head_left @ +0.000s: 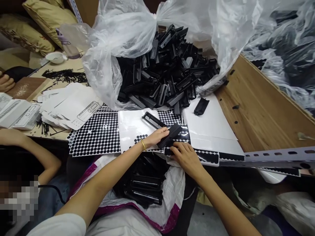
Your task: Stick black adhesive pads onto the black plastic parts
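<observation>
My left hand (157,136), with a gold bangle on the wrist, is closed on a black plastic part (171,134) held just above sheets of black round stickers (98,134). My right hand (185,157) rests on a sticker sheet (209,156) right below that part, fingertips pressed down on the dots. Another black part (153,119) lies on a white peeled sheet (130,126) just behind my left hand. A big heap of the same black parts (167,72) spills out of a clear plastic bag (118,36) at the back.
A white bag (172,193) in my lap holds more black parts (145,186). One loose part (201,106) lies on white sheets at right. Another person's arm (31,154) is at left, beside white cards (71,106). A wooden board (261,111) and metal rail (278,155) stand at right.
</observation>
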`<state>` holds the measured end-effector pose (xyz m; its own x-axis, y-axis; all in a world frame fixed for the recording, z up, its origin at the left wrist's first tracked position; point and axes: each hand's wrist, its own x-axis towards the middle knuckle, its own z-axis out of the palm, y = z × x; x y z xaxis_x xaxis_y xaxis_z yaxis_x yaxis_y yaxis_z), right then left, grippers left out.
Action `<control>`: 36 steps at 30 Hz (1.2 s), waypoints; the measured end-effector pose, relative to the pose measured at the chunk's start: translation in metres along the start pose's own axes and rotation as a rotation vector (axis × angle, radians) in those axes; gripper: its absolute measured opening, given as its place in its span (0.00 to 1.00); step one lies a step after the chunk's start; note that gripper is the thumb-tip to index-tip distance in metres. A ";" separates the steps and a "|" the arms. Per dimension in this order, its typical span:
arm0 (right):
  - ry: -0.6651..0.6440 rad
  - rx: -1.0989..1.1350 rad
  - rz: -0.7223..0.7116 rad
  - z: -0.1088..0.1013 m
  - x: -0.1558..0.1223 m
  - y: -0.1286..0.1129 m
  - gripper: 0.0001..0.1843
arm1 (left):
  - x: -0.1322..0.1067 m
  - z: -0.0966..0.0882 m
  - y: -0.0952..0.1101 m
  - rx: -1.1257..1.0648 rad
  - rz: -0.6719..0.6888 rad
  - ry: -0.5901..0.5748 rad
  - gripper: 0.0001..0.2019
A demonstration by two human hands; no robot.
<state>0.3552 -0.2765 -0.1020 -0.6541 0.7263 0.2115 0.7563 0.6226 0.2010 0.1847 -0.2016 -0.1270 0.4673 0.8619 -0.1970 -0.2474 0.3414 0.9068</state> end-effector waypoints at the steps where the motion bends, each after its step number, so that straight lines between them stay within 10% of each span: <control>1: 0.010 0.002 0.000 0.003 0.004 -0.001 0.09 | 0.001 0.001 0.001 0.019 0.002 -0.015 0.11; 15: 0.072 0.150 0.038 0.003 0.011 -0.038 0.14 | 0.009 0.004 -0.002 0.198 0.022 -0.060 0.14; 21: 0.167 0.181 0.303 0.007 0.009 -0.030 0.09 | 0.009 0.005 -0.001 0.208 0.033 -0.046 0.15; 36: 0.145 0.211 0.051 -0.008 0.017 -0.044 0.14 | 0.004 0.010 0.009 0.058 -0.020 0.001 0.14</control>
<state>0.3111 -0.2936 -0.0999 -0.5985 0.7187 0.3540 0.7648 0.6441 -0.0146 0.1930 -0.1993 -0.1160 0.4711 0.8555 -0.2151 -0.1882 0.3357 0.9230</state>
